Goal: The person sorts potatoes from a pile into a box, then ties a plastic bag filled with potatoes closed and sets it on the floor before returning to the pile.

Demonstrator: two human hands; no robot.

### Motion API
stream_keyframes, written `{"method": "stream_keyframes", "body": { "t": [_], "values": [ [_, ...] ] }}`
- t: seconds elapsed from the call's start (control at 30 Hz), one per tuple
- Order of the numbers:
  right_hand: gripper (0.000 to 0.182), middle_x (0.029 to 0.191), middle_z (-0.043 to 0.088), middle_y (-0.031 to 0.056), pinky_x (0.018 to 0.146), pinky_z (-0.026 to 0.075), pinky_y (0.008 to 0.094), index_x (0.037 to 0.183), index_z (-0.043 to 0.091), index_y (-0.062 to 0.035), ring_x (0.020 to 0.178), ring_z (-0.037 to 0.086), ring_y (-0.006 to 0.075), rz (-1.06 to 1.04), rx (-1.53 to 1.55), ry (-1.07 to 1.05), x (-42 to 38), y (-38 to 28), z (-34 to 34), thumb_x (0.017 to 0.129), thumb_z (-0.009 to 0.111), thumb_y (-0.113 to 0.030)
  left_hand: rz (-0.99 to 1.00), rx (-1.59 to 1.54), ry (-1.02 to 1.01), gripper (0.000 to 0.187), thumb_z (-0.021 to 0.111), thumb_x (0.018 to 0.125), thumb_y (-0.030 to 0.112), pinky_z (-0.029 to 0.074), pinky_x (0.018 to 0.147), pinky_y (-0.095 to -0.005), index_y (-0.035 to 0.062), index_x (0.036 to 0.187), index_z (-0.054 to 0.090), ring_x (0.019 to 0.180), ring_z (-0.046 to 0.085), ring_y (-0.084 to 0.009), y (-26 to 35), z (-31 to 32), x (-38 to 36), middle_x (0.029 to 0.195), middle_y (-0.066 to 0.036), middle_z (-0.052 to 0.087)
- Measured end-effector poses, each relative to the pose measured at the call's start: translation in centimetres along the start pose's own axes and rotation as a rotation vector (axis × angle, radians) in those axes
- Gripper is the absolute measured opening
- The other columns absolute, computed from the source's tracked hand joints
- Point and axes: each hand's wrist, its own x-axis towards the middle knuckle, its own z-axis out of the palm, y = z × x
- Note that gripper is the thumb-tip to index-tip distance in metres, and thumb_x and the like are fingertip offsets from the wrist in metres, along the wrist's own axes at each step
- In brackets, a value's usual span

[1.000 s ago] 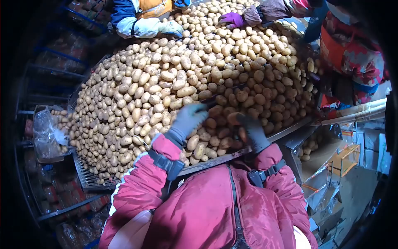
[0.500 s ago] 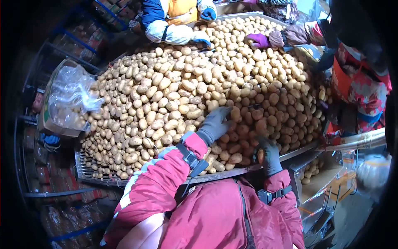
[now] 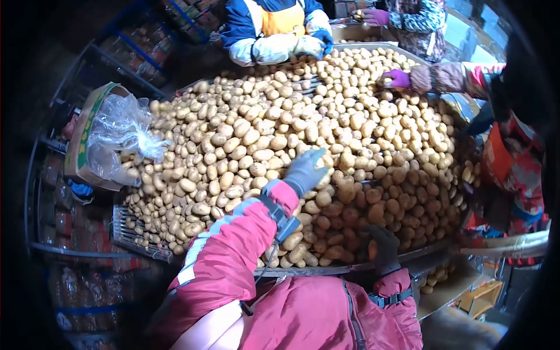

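Observation:
A wide heap of potatoes (image 3: 233,146) covers the sorting table in front of me. My left hand (image 3: 305,172), in a grey glove, reaches over the middle of the heap. Its fingers curl around a potato (image 3: 326,176) on their right side, partly hidden by the glove. Close to the near table edge, in shadow, is my right hand (image 3: 385,248), also gloved. A potato (image 3: 372,251) shows between its thumb and bent fingers.
The table has a metal rim (image 3: 326,270) at my waist and a slatted left end (image 3: 137,233). A carton (image 3: 87,137) with clear plastic stands at left. Co-workers' gloved hands, one purple (image 3: 396,79), are across the heap. Below right, a box (image 3: 449,291) stands near some potatoes.
My view has shifted, so the heap sits lower and further right. My left hand has moved forward over the potatoes; my right hand stays by the near edge. Co-workers' hands have moved.

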Motion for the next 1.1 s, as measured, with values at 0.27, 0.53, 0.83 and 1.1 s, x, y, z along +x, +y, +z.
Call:
{"method": "stream_keyframes", "body": {
  "t": [0.27, 0.53, 0.83, 1.1],
  "values": [
    [0.040, 0.098, 0.069, 0.0115, 0.070, 0.055, 0.0363, 0.109, 0.070, -0.0046, 0.081, 0.069, 0.0262, -0.152, -0.127, -0.114, 2.3, -3.2, -1.9, 0.070, 0.068, -0.002, -0.197, 0.570, 0.551, 0.071, 0.072, 0.082, 0.043, 0.038, 0.109, -0.0516, 0.0088, 0.141, 0.051, 0.131, 0.042, -0.0424, -12.0, -12.0, 1.0, 0.139, -0.025, 0.050],
    [0.028, 0.085, 0.067, 0.0061, 0.054, 0.051, 0.0291, 0.109, 0.070, -0.0050, 0.064, 0.063, 0.0147, 0.345, 0.426, -0.249, 4.7, -0.4, 0.0, 0.082, 0.064, -0.005, -0.440, 0.275, 0.175, 0.091, 0.072, 0.078, 0.064, 0.048, 0.096, -0.0526, 0.0191, 0.150, 0.038, 0.108, 0.062, -0.0458, -7.2, -7.9, 2.8, 0.121, -0.029, 0.059],
    [0.023, 0.090, 0.066, 0.0072, 0.052, 0.052, 0.0290, 0.112, 0.070, -0.0033, 0.061, 0.063, 0.0154, 0.240, 0.423, -0.371, 7.0, -1.2, 1.1, 0.094, 0.057, -0.010, -0.240, -0.239, 0.129, 0.055, 0.070, 0.090, 0.036, 0.052, 0.093, -0.0398, 0.0069, 0.135, 0.059, 0.106, 0.066, -0.0340, -2.8, -5.6, 1.5, 0.122, -0.022, 0.065],
    [0.022, 0.103, 0.072, 0.0071, 0.081, 0.053, 0.0264, 0.107, 0.074, -0.0016, 0.085, 0.067, 0.0140, 0.406, 0.554, -0.258, 6.8, 1.6, 2.1, 0.095, 0.059, -0.013, -0.296, 0.143, 0.448, 0.055, 0.066, 0.088, 0.044, 0.047, 0.099, -0.0480, 0.0055, 0.126, 0.063, 0.112, 0.059, -0.0407, -13.2, -10.2, 9.2, 0.125, -0.023, 0.060]
  ]
}}
